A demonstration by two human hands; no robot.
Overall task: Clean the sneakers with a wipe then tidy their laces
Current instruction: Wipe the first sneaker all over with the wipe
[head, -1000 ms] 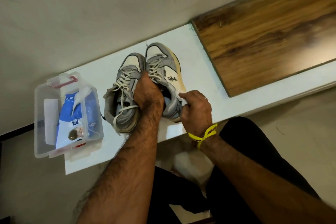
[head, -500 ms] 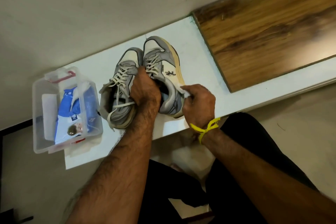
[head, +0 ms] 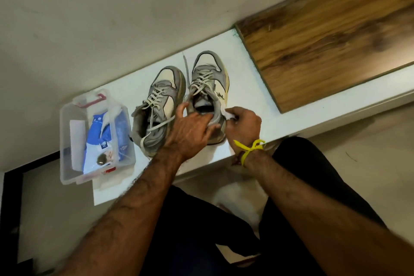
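While the two sneakers sit side by side on the white ledge, toes pointing away from the person, the right sneaker gets the attention. Left hand grips its heel collar: fingers curl over the back rim, thumb raised near the inner side of the collar. Right hand pinches a small white wipe between thumb and fingers and presses it against the outer side of that shoe, near the heel. A yellow band is tied around the right wrist.

Left sneaker stands just beside the right one, touching or nearly so at midfoot; cannot tell which. Its laces are loose, one strand draped across the opening and down the heel side. Laces on the right sneaker are threaded; one end trails out past the toe between the two shoes.

Left of the shoes, a clear plastic box with red latches sits on the ledge corner, partly overhanging the edge. Inside it: a blue and white wipes pack and a white folded item. A wooden panel lies on the ledge to the right, well apart from the shoes.
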